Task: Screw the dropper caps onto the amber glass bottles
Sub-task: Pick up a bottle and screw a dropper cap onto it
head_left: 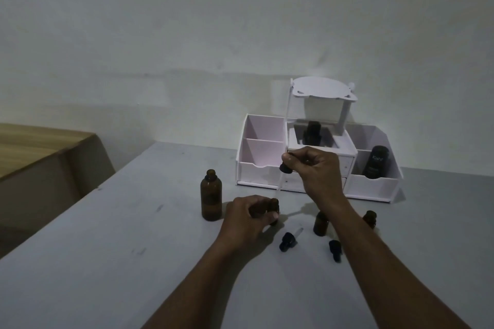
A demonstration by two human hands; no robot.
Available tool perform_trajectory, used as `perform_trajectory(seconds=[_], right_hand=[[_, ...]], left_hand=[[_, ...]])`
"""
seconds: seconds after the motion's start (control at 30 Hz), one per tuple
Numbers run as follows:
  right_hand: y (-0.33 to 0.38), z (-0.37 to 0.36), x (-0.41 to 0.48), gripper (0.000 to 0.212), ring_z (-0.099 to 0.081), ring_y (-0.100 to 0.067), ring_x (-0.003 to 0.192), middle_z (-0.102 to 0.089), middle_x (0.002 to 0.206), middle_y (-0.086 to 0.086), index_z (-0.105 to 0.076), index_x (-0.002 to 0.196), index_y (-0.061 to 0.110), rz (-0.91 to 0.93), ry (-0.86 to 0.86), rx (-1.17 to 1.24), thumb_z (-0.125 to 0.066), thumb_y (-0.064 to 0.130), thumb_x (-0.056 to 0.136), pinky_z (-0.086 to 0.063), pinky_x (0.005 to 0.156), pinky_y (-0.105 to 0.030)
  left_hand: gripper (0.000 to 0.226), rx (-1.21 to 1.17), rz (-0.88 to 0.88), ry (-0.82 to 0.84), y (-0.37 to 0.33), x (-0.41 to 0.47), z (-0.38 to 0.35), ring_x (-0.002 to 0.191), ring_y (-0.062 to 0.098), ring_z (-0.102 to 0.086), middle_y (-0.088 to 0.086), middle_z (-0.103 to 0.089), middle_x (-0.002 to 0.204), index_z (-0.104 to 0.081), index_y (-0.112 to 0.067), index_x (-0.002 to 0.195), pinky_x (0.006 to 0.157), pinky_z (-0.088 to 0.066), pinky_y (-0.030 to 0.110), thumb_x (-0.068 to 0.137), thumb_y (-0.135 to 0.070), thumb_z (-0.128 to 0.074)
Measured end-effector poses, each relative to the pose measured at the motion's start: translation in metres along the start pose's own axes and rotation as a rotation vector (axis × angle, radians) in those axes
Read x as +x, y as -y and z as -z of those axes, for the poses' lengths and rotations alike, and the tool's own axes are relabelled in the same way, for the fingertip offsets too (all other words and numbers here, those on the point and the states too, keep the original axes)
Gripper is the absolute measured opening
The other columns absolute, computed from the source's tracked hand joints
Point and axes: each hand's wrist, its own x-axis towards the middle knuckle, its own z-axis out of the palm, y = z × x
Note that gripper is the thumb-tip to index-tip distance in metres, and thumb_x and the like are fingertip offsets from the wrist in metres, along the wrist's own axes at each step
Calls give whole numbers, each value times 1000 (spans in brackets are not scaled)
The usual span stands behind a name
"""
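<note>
My left hand (pixel 250 215) grips a small amber bottle (pixel 273 207) standing on the grey table (pixel 133 248). My right hand (pixel 315 168) holds a black dropper cap (pixel 285 168) above it, and the clear glass tube (pixel 279 185) points down toward the bottle's mouth. A tall amber bottle (pixel 211 195) stands uncapped to the left. Two more small amber bottles (pixel 320 223) (pixel 370 219) stand on either side of my right forearm. Loose dropper caps (pixel 288 241) (pixel 335 250) lie on the table in front of them.
A white desk organiser (pixel 263 165) stands at the back, with a dark bottle (pixel 311 132) in its middle well and a black labelled bottle (pixel 376 161) in its right compartment. A wooden surface (pixel 40 152) lies to the left. A wall rises behind.
</note>
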Motion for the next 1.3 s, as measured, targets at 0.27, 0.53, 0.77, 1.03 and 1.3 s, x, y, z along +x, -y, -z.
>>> perform_trajectory(seconds=[0.27, 0.53, 0.77, 1.03, 1.3], right_hand=[[2, -1, -2, 6, -69, 5, 65, -69, 69, 14, -73, 83, 18, 17, -4, -16, -73, 13, 85, -47, 65, -1], [0, 0, -2, 3, -70, 2, 67, -71, 72, 12, -73, 85, 20, 10, 6, -28, -73, 17, 86, -48, 67, -3], [11, 5, 1, 6, -71, -1, 71, -74, 78, 9, -73, 92, 23, 23, -34, 2, -72, 24, 87, -52, 68, -8], [53, 6, 3, 10, -70, 6, 72, -71, 83, 7, -70, 97, 16, 139, -167, 147, -70, 12, 88, -51, 68, -7], [75, -26, 6, 11, -75, -16, 80, -75, 85, -1, -73, 98, 17, 95, -165, 298, -72, 14, 87, -60, 74, -26]], left_hand=[[24, -4, 19, -2, 4, 3, -1, 102, 11, -65, -14, -69, 103, -73, -23, 108, 69, -46, 10, 85, -16, -77], [23, 39, -11, 7, 4, 0, -1, 87, 2, -61, -24, -62, 92, -73, -23, 107, 66, -42, 7, 85, -17, -77], [36, 48, -1, -1, 3, -1, 1, 99, 7, -62, -17, -66, 110, -66, -30, 115, 85, -50, 19, 83, -20, -79], [35, 51, -210, -156, -12, -13, 42, 91, -6, -65, -15, -68, 109, -67, -28, 119, 73, -54, 10, 85, -31, -76], [22, 17, -256, -448, -12, -16, 118, 85, -7, -66, -19, -70, 95, -70, -34, 105, 66, -50, 7, 85, -26, -76]])
